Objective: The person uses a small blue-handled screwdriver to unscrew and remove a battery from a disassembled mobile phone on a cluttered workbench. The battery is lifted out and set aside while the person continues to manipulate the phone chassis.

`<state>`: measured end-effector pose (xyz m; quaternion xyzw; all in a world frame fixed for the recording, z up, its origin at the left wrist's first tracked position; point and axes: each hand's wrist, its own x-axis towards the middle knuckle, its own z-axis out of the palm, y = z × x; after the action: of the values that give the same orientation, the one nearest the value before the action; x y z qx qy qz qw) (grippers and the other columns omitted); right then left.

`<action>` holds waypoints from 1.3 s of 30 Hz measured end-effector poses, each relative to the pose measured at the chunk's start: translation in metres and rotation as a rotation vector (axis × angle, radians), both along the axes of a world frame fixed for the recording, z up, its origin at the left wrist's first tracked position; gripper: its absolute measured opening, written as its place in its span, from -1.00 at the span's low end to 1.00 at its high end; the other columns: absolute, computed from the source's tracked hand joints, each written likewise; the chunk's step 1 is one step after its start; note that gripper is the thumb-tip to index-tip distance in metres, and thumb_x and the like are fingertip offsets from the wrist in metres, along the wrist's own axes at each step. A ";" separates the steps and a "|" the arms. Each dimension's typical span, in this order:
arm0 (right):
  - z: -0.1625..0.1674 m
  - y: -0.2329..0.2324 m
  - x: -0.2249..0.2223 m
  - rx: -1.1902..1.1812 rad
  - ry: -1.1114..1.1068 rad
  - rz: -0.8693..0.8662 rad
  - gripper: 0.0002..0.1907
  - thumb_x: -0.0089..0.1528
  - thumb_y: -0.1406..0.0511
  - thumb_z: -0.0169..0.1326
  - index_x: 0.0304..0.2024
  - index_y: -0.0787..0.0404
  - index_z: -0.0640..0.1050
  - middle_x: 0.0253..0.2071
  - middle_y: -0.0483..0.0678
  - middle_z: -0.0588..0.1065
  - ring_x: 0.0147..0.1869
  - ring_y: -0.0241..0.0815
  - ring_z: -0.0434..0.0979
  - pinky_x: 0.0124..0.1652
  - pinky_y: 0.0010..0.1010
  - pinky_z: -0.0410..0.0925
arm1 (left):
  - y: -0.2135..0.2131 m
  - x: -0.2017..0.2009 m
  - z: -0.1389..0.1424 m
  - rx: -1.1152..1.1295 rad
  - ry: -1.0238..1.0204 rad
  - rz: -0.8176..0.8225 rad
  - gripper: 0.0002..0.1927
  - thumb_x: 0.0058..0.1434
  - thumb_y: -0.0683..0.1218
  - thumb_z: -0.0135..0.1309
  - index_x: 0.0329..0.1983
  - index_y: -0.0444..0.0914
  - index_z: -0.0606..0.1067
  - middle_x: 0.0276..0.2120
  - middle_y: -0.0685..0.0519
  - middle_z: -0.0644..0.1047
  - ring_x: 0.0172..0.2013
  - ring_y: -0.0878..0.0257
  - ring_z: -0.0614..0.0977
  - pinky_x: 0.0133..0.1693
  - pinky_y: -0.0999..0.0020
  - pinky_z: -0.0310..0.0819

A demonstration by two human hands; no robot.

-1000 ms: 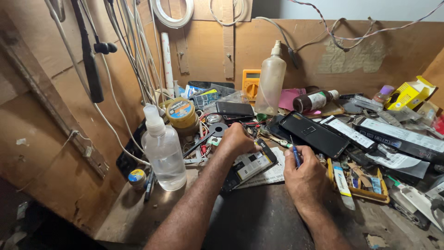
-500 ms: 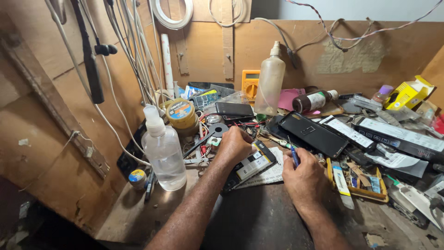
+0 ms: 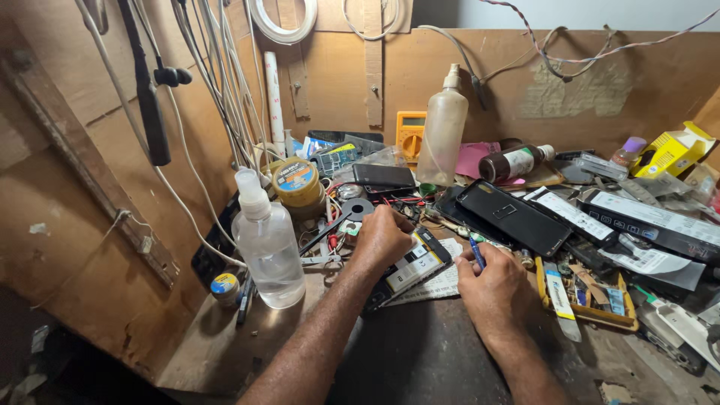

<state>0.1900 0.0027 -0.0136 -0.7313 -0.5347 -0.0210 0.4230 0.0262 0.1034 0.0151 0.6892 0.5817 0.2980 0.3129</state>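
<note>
An opened phone (image 3: 412,268) with its back off lies on the dark workbench (image 3: 420,360), its battery showing. My left hand (image 3: 381,238) rests curled on the phone's upper left part and holds it down. My right hand (image 3: 491,283) is closed around a blue-handled tool (image 3: 475,251), whose tip points up toward the phone's right edge. A sheet of printed paper (image 3: 441,283) lies under the phone.
A clear squeeze bottle (image 3: 267,241) stands left, next to a round yellow tin (image 3: 297,184). A tall cloudy bottle (image 3: 442,135) and a yellow multimeter (image 3: 409,133) stand behind. A black phone (image 3: 514,216), boxed parts (image 3: 649,221) and a yellow parts tray (image 3: 589,296) crowd the right. Cables hang on the left wall.
My left hand has shifted slightly on the phone. My right hand with the blue tool has drawn a little closer to the phone's edge.
</note>
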 end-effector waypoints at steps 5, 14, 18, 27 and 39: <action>0.002 -0.002 -0.002 -0.038 -0.005 -0.042 -0.88 0.11 0.23 0.29 -0.36 0.11 0.65 -0.50 -0.08 0.53 -0.33 -0.08 0.57 -0.28 -0.17 0.39 | -0.004 0.002 -0.001 0.002 -0.021 0.001 -0.66 -0.07 -0.19 0.28 -0.16 -0.17 0.71 -0.21 -0.14 0.69 -0.14 0.09 0.74 0.04 0.28 0.57; 0.009 -0.005 -0.003 -0.028 -0.021 -0.078 -0.86 0.18 0.19 0.25 -0.30 0.09 0.66 -0.43 0.00 0.58 -0.32 0.03 0.62 -0.31 -0.09 0.43 | -0.006 0.005 -0.004 0.028 -0.021 0.000 -0.66 -0.03 -0.21 0.23 -0.13 -0.21 0.69 -0.20 -0.19 0.68 -0.13 0.05 0.74 0.06 0.25 0.55; 0.010 -0.007 -0.001 -0.036 0.020 -0.100 -0.84 0.23 0.18 0.23 -0.26 0.10 0.69 -0.39 0.07 0.61 -0.31 0.08 0.63 -0.30 -0.08 0.44 | -0.010 0.007 -0.007 0.099 -0.008 0.005 -0.68 -0.03 -0.20 0.25 -0.14 -0.25 0.69 -0.20 -0.20 0.67 -0.10 0.02 0.71 0.07 0.22 0.52; 0.008 -0.003 0.009 0.050 0.258 -0.066 -0.71 0.32 0.14 0.11 -0.21 0.24 0.65 -0.48 0.04 0.61 -0.40 -0.04 0.64 -0.36 -0.20 0.44 | -0.007 0.006 -0.009 0.087 0.007 -0.007 -0.65 -0.04 -0.20 0.23 -0.12 -0.25 0.69 -0.20 -0.22 0.67 -0.10 0.01 0.71 0.07 0.22 0.52; 0.010 -0.007 0.010 0.467 0.080 0.150 -0.55 0.35 0.43 -0.03 0.30 0.16 0.51 -0.02 0.07 0.60 -0.22 -0.19 0.62 -0.29 -0.37 0.46 | 0.005 0.006 -0.006 -0.083 -0.061 0.008 -0.64 -0.09 -0.19 0.23 -0.15 -0.28 0.69 -0.24 -0.19 0.69 -0.16 0.08 0.75 -0.01 0.25 0.57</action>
<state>0.1997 -0.0043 -0.0036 -0.5722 -0.5510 -0.0838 0.6017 0.0327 0.1083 0.0089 0.6639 0.5865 0.2956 0.3577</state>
